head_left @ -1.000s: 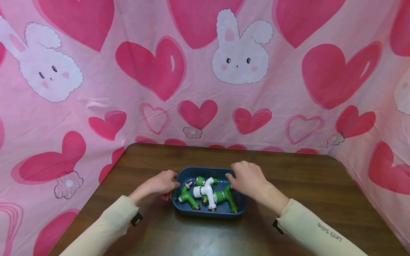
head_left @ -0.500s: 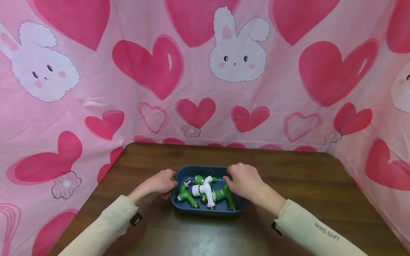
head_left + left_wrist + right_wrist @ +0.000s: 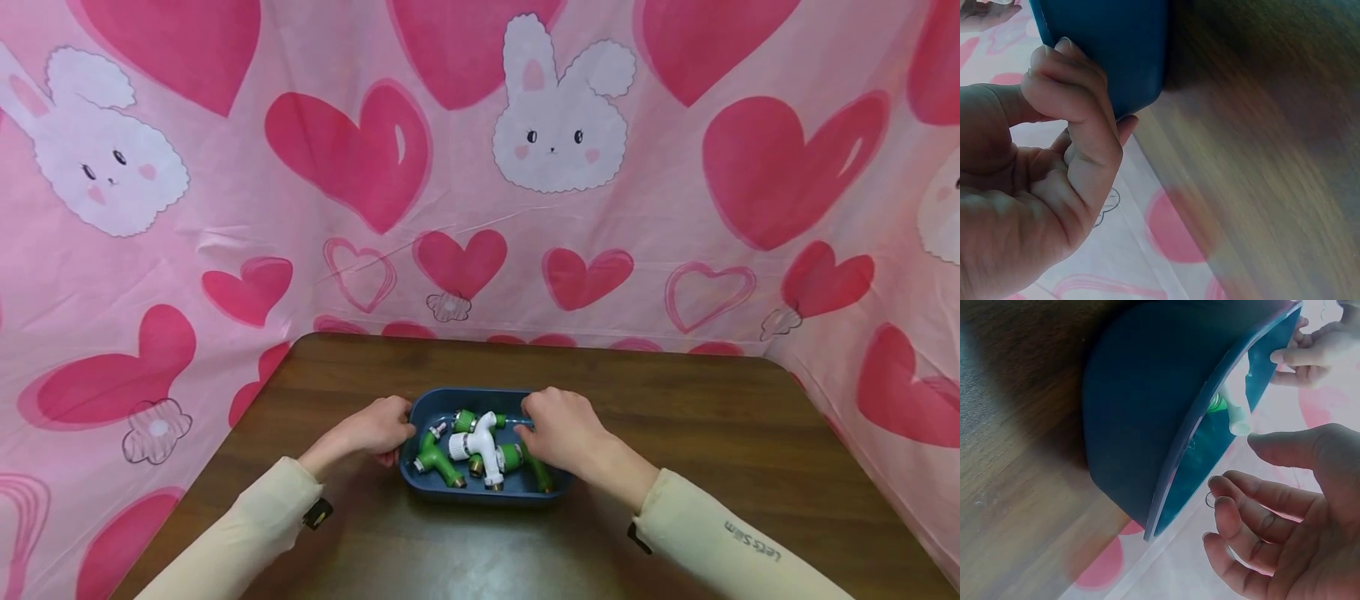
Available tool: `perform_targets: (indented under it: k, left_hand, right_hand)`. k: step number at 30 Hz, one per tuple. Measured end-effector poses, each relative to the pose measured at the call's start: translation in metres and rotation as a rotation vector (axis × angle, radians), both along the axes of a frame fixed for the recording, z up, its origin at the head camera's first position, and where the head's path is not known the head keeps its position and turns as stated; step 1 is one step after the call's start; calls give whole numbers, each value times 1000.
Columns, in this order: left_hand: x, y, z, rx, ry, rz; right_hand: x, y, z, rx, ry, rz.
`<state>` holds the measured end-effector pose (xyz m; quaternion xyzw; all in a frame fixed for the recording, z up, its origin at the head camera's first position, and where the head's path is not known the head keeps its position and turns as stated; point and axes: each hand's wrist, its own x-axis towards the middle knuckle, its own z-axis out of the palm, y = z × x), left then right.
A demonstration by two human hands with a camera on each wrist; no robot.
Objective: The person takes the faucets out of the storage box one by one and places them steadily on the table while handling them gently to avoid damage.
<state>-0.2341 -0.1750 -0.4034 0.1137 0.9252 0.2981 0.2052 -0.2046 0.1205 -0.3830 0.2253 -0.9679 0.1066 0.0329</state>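
Blue tray (image 3: 483, 498): on table (image 3: 360, 542), green taps (image 3: 441, 462) and white tap (image 3: 484, 448) inside;
Left hand (image 3: 377, 427): gripping tray's left end;
Right hand (image 3: 561, 429): fingers loose and parted, over tray's right end

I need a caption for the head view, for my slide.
Left hand holding a blue tray, right hand over its other end, green taps and a white tap inside.
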Motion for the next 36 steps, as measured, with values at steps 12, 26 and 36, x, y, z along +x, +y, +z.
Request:
perform_targets:
  k: [12,26,36]
  left_hand:
    - [4,-8,0,7,-11,10]
    - [3,-6,-3,10,-9,23]
    - [2,-7,2,27,-10,26]
  right_hand:
    - [1,-12,-1,-53,-37,64]
    - [0,-39,-11,20,-61,114]
    - [-9,-50,-11,41,-100,126]
